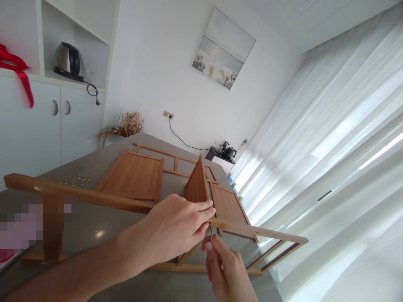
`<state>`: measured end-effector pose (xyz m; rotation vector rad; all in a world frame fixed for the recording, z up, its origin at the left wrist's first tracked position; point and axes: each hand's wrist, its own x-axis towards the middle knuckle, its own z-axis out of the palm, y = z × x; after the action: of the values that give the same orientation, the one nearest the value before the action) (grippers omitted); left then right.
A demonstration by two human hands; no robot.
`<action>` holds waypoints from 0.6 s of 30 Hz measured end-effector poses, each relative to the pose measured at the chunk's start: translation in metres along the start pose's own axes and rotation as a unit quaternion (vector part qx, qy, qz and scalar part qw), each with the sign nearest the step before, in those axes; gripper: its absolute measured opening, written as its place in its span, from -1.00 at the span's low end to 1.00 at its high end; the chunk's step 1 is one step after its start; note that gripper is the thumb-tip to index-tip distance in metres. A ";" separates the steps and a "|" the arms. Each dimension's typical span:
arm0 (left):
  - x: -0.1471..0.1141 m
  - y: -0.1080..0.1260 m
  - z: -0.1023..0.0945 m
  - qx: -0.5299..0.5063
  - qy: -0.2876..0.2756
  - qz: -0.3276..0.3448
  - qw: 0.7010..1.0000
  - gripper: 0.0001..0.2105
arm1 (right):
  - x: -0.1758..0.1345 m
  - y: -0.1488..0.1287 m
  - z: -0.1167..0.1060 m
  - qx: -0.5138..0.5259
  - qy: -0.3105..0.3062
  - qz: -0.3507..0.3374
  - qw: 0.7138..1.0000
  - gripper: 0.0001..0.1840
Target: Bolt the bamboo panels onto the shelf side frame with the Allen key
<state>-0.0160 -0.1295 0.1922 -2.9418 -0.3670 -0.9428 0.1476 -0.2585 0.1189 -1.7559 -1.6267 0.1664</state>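
A wooden side frame [270, 232] stands on its long edge across the near side of the grey table, with short crossbars at both ends. My left hand [173, 226] is closed over its upper rail near the middle, fingers pointing right. Just below those fingertips, my right hand [225, 264] pinches a small bent metal hex key [211, 230], whose upper end meets the rail. Behind the rail, an upright wooden panel [198, 180] touches or nearly touches it; my left hand partly hides where they meet.
Flat on the grey table [100, 222] lie a left wooden panel [135, 174], a right wooden panel [228, 203] and a slatted wooden frame [170, 155]. Several small fasteners [82, 180] sit at the left. White curtains [315, 147] hang along the right side.
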 end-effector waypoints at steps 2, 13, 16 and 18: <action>0.000 0.000 0.001 -0.009 0.002 0.002 1.000 -0.69 | -0.002 -0.006 0.017 0.121 0.004 0.081 0.989 -0.53; 0.001 -0.001 -0.002 -0.005 -0.004 0.006 1.000 -0.70 | -0.005 -0.006 0.043 0.142 0.047 0.083 0.985 -0.48; 0.000 -0.002 -0.002 -0.006 -0.007 0.004 1.000 -0.71 | -0.010 0.002 0.042 0.028 0.082 0.018 0.996 -0.56; 0.000 -0.002 -0.002 -0.014 -0.009 0.003 1.000 -0.70 | -0.012 0.006 0.037 -0.029 0.095 -0.029 0.995 -0.61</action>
<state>-0.0176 -0.1278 0.1935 -2.9773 -0.3489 -0.9300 0.1300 -0.2539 0.0843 -1.7090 -1.5550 -0.0742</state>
